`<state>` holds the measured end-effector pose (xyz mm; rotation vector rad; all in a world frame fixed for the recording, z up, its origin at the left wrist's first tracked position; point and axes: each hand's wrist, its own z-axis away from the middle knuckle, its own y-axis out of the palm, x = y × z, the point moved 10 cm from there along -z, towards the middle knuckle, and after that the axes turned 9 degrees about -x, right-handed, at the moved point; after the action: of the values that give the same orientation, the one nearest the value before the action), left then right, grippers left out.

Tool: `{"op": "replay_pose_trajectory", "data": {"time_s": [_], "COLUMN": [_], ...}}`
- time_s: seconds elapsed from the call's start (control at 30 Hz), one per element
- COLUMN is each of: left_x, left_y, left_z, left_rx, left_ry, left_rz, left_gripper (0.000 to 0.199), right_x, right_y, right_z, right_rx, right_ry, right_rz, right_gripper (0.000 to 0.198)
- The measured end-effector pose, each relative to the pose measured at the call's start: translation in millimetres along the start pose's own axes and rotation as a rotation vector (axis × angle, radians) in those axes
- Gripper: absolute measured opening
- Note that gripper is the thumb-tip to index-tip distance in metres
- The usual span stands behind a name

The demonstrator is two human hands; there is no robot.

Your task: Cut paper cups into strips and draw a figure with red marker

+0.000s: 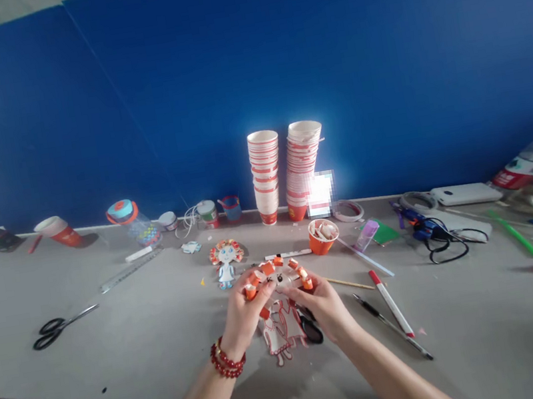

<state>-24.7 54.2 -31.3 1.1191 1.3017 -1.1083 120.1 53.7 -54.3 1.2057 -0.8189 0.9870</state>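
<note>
Between my two hands is a paper doll head [284, 280] with a drawn face and curled orange-and-white paper strips around its edge. My left hand [244, 307] grips its left side, the thumb over the face. On the other side my right hand [323, 298] pinches it, thumb near the chin. Below the head lie paper doll cutouts with red outlines [281, 339], partly covered by my hands. Black scissor handles [312, 328] show beside my right wrist. A second paper doll [226, 273] with curled hair and a blue dress outline lies beyond my left hand.
Two tall stacks of paper cups [268, 179] stand against the blue partition [244, 61]. An orange cup of paper scraps [323, 244] sits ahead. Scissors [59, 327] and a ruler [129, 272] lie left; a red marker [392, 304], a pen [392, 326] and a glue gun [425, 228] lie right.
</note>
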Motion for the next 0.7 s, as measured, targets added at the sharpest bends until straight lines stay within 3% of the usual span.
{"op": "replay_pose_trajectory", "data": {"time_s": [0.13,0.33,0.53,0.7], "left_x": [-4.8,-21.9,-12.1,-1.6], "left_y": [-3.1,-5.2,-5.2,-2.0], "left_z": [-0.1,-5.6,-3.8,-3.6], "left_rx": [-0.01,-0.014,-0.033,-0.031], "left_ry": [-0.02,0.145,0.085,-0.049], "left_rz": [0.039,-0.187,-0.172,0.039], "left_gripper": [0.033,0.018,0.018,0.017], "right_x": [-0.3,0.8,-0.9,0.3], "right_y": [-5.5,-1.3,-1.9,2.2], "right_z": [-2.5,1.5,1.9,4.5], "right_rx": [-0.041,-0.019,-0.023,0.015], "right_ry": [-0.041,-0.037,-0.06,-0.077], "right_rz": [0.051,0.043,0.061,0.089], "right_gripper": [0.026,0.025,0.025,0.024]}}
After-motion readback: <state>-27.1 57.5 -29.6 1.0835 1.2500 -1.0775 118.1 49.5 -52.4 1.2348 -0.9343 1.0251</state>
